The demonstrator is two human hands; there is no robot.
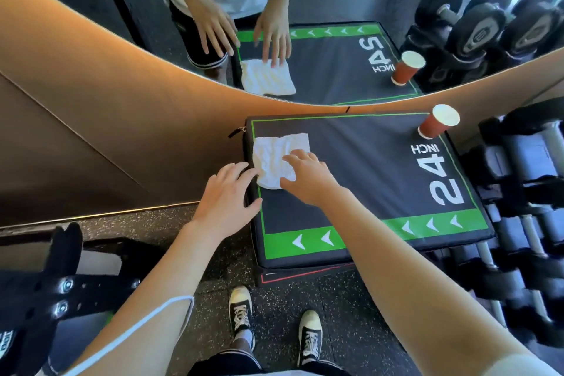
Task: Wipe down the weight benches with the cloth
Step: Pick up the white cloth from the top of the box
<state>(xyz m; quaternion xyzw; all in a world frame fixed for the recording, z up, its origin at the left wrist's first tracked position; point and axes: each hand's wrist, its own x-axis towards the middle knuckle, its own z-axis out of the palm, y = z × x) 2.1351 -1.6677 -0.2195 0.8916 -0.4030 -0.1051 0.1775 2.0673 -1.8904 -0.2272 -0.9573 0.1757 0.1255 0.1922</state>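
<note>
Cloth (279,159): white, crumpled, lies flat on the far-left corner of the padded box top, just inside the green border line.
Right hand (308,177): fingers straight and a little spread, laid on the cloth's near-right part, pressing it to the pad; nothing pinched.
Left hand (227,197): fingers loosely spread, at the pad's left edge; fingertips just beside the cloth's near-left corner, contact with it cannot be told.
Padded box (366,174): black top, green band with white arrows along the near edge, "24 INCH" printed at right.
Paper cup (438,122): red-brown, white rim, stands on the far-right corner.
Dumbbell rack (525,207): just right of the box.
Mirror (320,24): on the wall behind, reflects hands, cloth, cup.
</note>
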